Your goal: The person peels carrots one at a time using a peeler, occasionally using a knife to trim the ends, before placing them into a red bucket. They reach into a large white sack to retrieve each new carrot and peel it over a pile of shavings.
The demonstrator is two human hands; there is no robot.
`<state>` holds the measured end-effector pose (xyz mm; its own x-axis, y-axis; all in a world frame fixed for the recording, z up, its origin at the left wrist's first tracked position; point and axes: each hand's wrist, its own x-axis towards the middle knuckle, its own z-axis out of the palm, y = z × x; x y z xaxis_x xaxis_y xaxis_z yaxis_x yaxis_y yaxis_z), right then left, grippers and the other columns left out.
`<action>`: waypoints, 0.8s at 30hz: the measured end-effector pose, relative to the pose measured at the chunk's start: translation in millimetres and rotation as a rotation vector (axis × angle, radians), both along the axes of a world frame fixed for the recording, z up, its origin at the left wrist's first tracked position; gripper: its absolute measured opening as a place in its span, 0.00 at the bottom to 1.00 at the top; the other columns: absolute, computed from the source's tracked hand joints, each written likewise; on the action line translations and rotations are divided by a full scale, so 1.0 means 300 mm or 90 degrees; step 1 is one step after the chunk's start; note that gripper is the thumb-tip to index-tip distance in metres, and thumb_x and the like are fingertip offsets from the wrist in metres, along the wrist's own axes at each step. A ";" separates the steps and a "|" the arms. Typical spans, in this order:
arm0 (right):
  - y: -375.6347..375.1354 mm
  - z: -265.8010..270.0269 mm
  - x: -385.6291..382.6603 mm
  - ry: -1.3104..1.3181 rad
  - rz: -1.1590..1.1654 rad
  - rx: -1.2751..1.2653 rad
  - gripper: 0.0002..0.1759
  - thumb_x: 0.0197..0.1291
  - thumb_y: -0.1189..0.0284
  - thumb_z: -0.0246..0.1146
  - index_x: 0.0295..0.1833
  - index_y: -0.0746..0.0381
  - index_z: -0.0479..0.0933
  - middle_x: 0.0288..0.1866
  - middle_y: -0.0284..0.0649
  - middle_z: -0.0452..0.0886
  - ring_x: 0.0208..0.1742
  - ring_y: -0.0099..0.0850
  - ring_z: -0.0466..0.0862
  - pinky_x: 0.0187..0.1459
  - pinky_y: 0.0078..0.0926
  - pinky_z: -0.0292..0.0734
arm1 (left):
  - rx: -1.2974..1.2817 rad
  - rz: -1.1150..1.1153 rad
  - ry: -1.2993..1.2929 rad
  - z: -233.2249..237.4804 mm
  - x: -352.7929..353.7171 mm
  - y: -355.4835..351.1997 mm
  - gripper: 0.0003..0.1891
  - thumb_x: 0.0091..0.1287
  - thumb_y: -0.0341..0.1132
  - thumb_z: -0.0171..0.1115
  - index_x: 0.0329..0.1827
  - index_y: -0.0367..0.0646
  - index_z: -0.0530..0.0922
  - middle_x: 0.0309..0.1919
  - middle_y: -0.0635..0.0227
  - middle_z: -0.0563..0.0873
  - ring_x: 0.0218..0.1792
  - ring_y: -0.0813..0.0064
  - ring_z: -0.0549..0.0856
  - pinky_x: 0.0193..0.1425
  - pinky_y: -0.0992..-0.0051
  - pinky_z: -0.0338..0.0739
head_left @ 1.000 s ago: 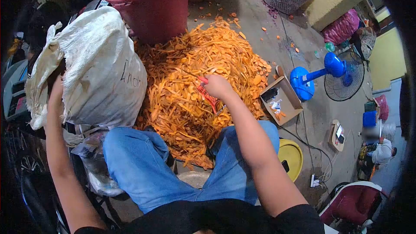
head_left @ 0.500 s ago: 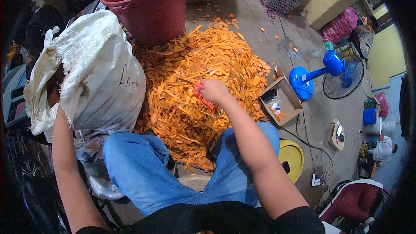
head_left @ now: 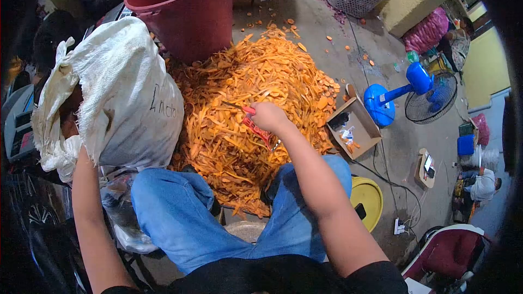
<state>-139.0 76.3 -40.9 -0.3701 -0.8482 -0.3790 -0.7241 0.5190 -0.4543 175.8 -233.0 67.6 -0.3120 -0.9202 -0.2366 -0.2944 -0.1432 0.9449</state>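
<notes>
My left forearm (head_left: 90,201) reaches into the mouth of a white woven sack (head_left: 131,87) with handwriting on its side. The sack hides the fingers of that hand, so what they touch cannot be seen. My right hand (head_left: 267,117) is closed around a small knife (head_left: 235,106), its dark blade pointing left. A red peeler (head_left: 256,130) with a metal end hangs below the same hand. Beneath them spreads a large heap of orange peelings (head_left: 261,71), long strips mixed with round slices, reaching down between my knees.
A big maroon tub (head_left: 185,22) stands behind the sack. Right of the heap are a cardboard box (head_left: 368,130), a blue fan (head_left: 419,84) and a yellow lid (head_left: 368,198). Cables (head_left: 387,179) cross the floor. A person (head_left: 482,188) sits far right.
My left arm has shifted slightly right and down in the sack's mouth, and the sack's top has sagged a little. My right hand keeps its grip and place.
</notes>
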 end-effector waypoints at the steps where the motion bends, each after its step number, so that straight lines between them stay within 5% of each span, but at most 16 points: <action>1: 0.001 -0.006 0.001 -0.006 -0.002 -0.006 0.11 0.45 0.68 0.51 0.35 0.61 0.71 0.34 0.47 0.76 0.38 0.41 0.75 0.39 0.36 0.69 | -0.001 0.002 0.003 0.004 0.000 -0.003 0.25 0.52 0.44 0.51 0.48 0.35 0.64 0.39 0.60 0.74 0.40 0.70 0.75 0.43 0.75 0.70; 12: 0.003 -0.005 0.008 -0.001 0.008 -0.023 0.10 0.45 0.68 0.52 0.34 0.60 0.71 0.32 0.47 0.76 0.36 0.41 0.75 0.38 0.36 0.69 | -0.042 0.023 0.086 0.115 0.000 -0.089 0.25 0.51 0.41 0.51 0.49 0.34 0.63 0.41 0.60 0.74 0.41 0.70 0.74 0.44 0.74 0.70; 24: 0.004 -0.015 0.011 0.005 0.009 -0.012 0.11 0.47 0.66 0.52 0.36 0.59 0.71 0.32 0.46 0.76 0.35 0.41 0.76 0.37 0.36 0.70 | -0.014 -0.011 -0.008 0.004 -0.105 -0.009 0.25 0.50 0.38 0.51 0.50 0.34 0.62 0.43 0.59 0.73 0.43 0.69 0.74 0.45 0.74 0.70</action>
<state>-135.8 77.5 -45.3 -0.3612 -0.8601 -0.3601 -0.7350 0.5003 -0.4577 144.4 -235.8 68.8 -0.3255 -0.9194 -0.2206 -0.3089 -0.1171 0.9439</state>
